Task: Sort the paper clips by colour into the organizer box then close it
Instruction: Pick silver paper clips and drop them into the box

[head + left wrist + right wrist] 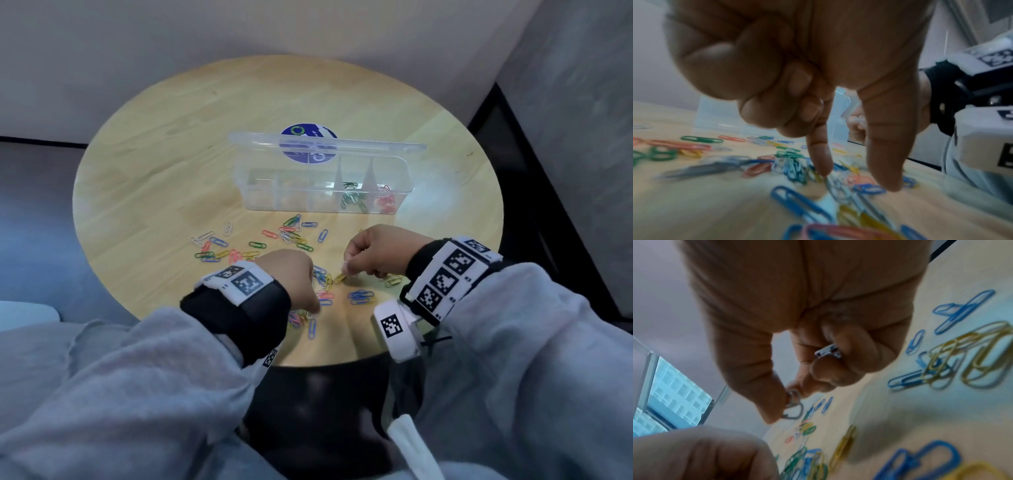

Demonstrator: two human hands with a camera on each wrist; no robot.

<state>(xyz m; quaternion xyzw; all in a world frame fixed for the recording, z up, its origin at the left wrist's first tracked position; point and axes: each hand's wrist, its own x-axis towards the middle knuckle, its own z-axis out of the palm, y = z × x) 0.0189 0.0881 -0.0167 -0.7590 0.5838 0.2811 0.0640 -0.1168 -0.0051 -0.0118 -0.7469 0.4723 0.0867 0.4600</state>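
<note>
Nearest, at the near rim of the round wooden table (pixel 144 178): grey sleeves and black wrist bands carrying white marker blocks. Just beyond, a thick scatter of loose paper clips (pixel 360 296) in blue, yellow, green, red, pink and white, lying flat, many overlapping and tangled under and between both hands.

Left hand (pixel 294 274) low over the near heap, index and thumb stretched down with tips (pixel 888 175) at or just above the blue and yellow clips, the other fingers curled into the palm; whether a clip is caught there, cannot tell. Right hand (pixel 376 251) just beside it to the right, raised a little, fingers curled: thumb and forefinger pinching white clips (pixel 792 400), more white clips tucked under the curled fingers in the palm. A yellow clip (pixel 339 278) directly below those fingertips.

Further out, a looser band of clips across the table's middle, with bare wood between it and the box. Beyond that, well apart from both hands, the clear organizer box (pixel 274 192), lid standing open at the back; green clips (pixel 352 199) in the second compartment from the right, red clips (pixel 386 202) in the rightmost, other compartments too faint to judge. A blue round sticker (pixel 305 130) behind the lid. Bare wood around the box to the left, right and far rim; grey wall behind.
</note>
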